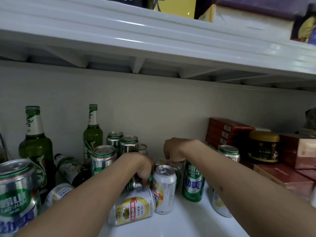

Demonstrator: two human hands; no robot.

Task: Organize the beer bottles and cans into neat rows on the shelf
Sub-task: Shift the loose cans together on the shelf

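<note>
My left hand (142, 168) reaches down and curls its fingers round a green can lying on its side (136, 183) in the middle of the white shelf (184, 221). My right hand (172, 149) grips the top of a can (177, 165) further back, mostly hidden by other cans. A white-and-yellow can (164, 189) stands between my arms, and another one (133, 206) lies on its side in front. Two green bottles (36, 147) (92, 134) stand at the left, and a third bottle (71, 169) lies tilted. Green cans (193, 182) (103, 159) stand around.
Red boxes (225, 132) are stacked at the back right, with a gold-lidded black jar (263, 146) and more red cartons (280, 177) beside them. An upper shelf (153, 40) hangs overhead. A large green can (17, 190) stands at the near left edge.
</note>
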